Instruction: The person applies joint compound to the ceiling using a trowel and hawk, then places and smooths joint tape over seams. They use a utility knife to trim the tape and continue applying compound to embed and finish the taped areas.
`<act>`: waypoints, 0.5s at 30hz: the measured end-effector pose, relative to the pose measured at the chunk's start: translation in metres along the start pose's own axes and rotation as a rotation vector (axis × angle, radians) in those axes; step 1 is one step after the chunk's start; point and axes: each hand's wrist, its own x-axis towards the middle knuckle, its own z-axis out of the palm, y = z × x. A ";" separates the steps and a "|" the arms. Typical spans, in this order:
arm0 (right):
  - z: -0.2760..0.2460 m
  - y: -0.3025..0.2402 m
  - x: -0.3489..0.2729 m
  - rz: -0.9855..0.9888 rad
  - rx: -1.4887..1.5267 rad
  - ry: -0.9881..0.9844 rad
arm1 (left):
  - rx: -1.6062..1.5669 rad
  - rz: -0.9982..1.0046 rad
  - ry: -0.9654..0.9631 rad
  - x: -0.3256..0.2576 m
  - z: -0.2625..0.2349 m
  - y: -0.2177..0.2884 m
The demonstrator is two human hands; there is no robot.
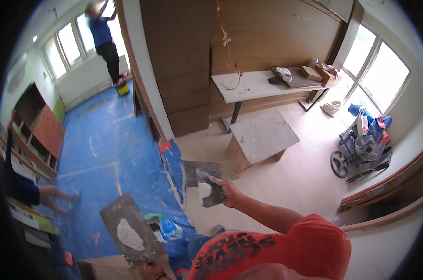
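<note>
Head camera view: nearest, at seven o'clock by the lower edge, the left hand (153, 269) grips the lower end of a grey board (115, 212), which carries a thick heap of white paste (130, 234); the fingers are partly lost in shadow. Reaching up from five o'clock, a bare forearm (270, 212) below a red sleeve (319, 233) leads to the right hand (229, 192), just below centre, closed around a flat grey blade (213, 197) with a white patch of paste on it. Beyond that blade, another grey flat surface (192, 172) shows; whether the two are joined I cannot tell. Just beside the board, toward seven o'clock, a green, white and blue bag (167, 228) lies on blue sheeting (94, 140). At eight o'clock another person's bare legs (55, 198) and dark clothing (24, 186) show near the rim. Further off, at three o'clock, a low table (263, 135) with a smeared top stands on the pale floor (309, 154), and well apart, out by the rim, a fan (368, 145) rests among blue and red bundles on a wheeled cart (347, 144). At one o'clock a long white table (248, 86) bears a white bundle (284, 73) and a brown box (311, 73) before a wood-panelled wall (272, 42); an orange cord (227, 51) hangs down toward it. Farthest, between ten and eleven o'clock, a person in dark clothes (101, 35) stands on a yellow bucket (123, 89) by bright windows (69, 42), arms raised.
</note>
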 end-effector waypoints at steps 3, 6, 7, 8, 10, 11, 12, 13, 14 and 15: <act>-0.049 -0.031 -0.001 -0.091 0.116 0.056 | 0.040 -0.014 -0.150 0.041 0.074 -0.005; -0.082 -0.057 0.004 -0.291 0.174 0.132 | 0.027 -0.112 -0.257 0.076 0.156 -0.026; -0.092 -0.065 0.005 -0.339 0.198 0.143 | 0.033 -0.154 -0.256 0.088 0.185 -0.033; -0.100 -0.071 0.003 -0.369 0.244 0.161 | 0.039 -0.199 -0.287 0.100 0.209 -0.035; -0.118 -0.087 -0.001 -0.455 0.271 0.253 | -0.010 -0.198 -0.428 0.116 0.258 -0.052; -0.126 -0.095 -0.004 -0.508 0.270 0.327 | -0.037 -0.264 -0.411 0.127 0.282 -0.063; -0.135 -0.103 -0.009 -0.532 0.300 0.347 | 0.007 -0.236 -0.449 0.137 0.306 -0.072; -0.143 -0.109 -0.016 -0.602 0.313 0.344 | -0.002 -0.241 -0.472 0.145 0.329 -0.084; -0.152 -0.116 -0.022 -0.607 0.333 0.379 | -0.029 -0.285 -0.509 0.155 0.351 -0.095; -0.160 -0.123 -0.029 -0.627 0.376 0.409 | 0.001 -0.314 -0.483 0.163 0.374 -0.107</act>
